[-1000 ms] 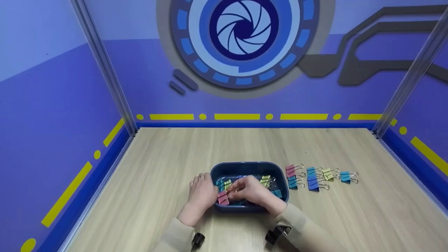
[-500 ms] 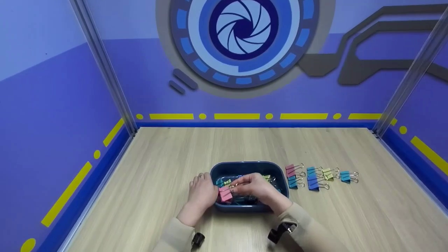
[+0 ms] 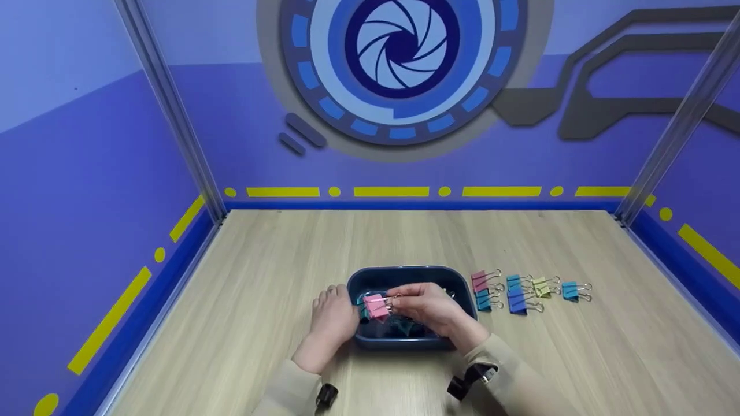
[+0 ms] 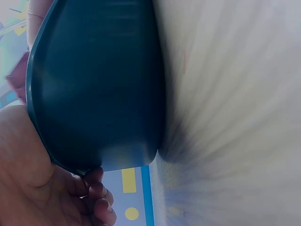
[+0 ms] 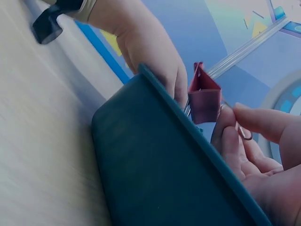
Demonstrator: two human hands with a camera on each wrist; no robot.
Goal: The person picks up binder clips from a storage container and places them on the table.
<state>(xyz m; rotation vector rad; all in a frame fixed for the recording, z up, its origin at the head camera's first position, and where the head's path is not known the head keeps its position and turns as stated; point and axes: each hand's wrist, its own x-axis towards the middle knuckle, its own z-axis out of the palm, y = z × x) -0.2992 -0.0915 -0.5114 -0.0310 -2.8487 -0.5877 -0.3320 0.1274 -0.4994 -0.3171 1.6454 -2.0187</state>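
Note:
Over the dark blue bin (image 3: 413,345), my right hand (image 3: 430,309) pinches a pink binder clip (image 3: 377,307) by its wire handles. The right wrist view shows the pink clip (image 5: 205,104) above the bin's rim, thumb and fingertips of the right hand (image 5: 263,146) at its wire. My left hand (image 3: 335,316) rests on the bin's left rim; in the left wrist view the fingers of that hand (image 4: 51,197) curl over the edge of the bin (image 4: 99,89). Inside the bin, a teal clip (image 3: 363,311) shows at the left; the other contents are mostly hidden by the right hand.
Right of the bin, several binder clips lie on the wooden table (image 3: 277,260): a pink one (image 3: 480,281), a blue one (image 3: 517,302), a yellow one (image 3: 541,288) and some teal ones, the farthest right (image 3: 570,292). Printed walls enclose the table at the back and sides.
The pink clip has risen from the bin's left part and moved slightly right and away from me, held by my right hand. My left hand has stayed at the rim.

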